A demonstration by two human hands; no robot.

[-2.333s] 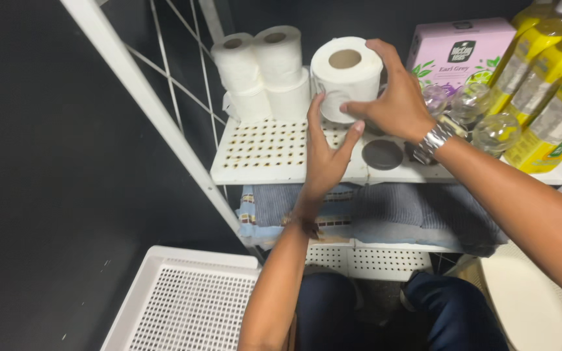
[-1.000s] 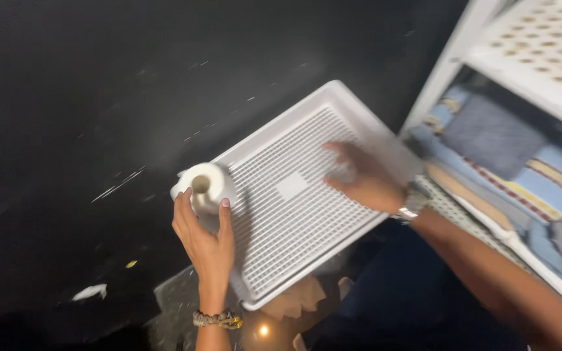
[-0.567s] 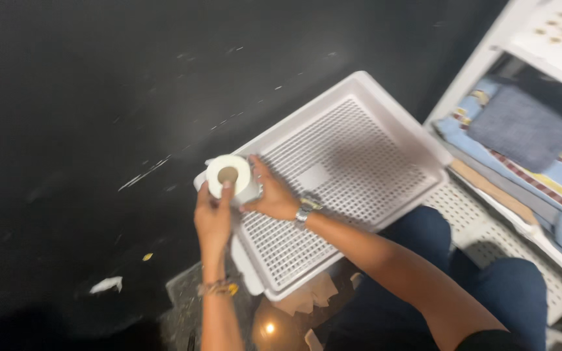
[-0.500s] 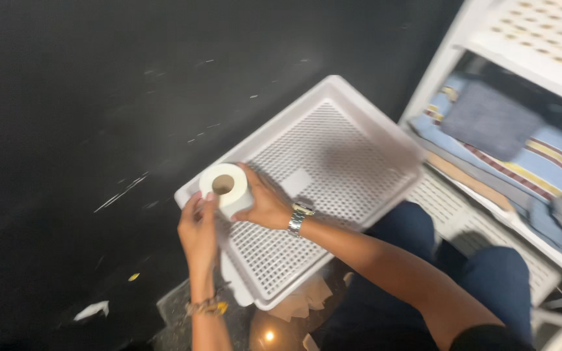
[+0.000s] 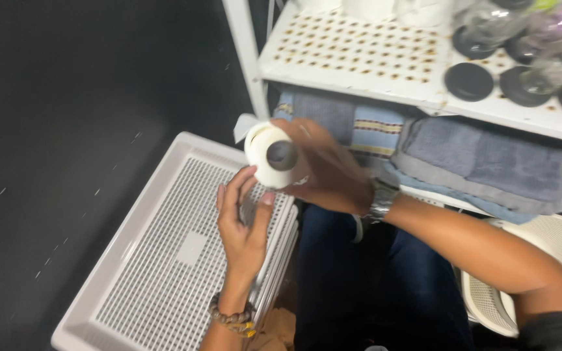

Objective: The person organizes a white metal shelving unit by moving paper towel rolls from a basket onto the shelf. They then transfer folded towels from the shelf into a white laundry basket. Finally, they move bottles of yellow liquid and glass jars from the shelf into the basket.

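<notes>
Right hand [image 5: 326, 172] grips a toilet roll [image 5: 271, 156] above the white tray [image 5: 138, 214]. Left hand [image 5: 242, 224] spread beneath, fingertips touching. A loose grip could drop it.

Right hand [image 5: 330, 172] motion-blurred; jars [image 5: 521, 39] and toilet rolls [image 5: 385, 6] cut off at top edge.

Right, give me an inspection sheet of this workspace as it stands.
Surface: white perforated plastic tray on dark floor.
Job's things: white toilet paper roll, cardboard core facing the camera.
Clutter: folded grey and striped towels under white perforated shelf; black round lids; clear jars.
Fingers: right hand grips the roll; left hand open beneath, fingertips touching.
Cables: nothing seen.
Surroundings: white mesh basket.
</notes>
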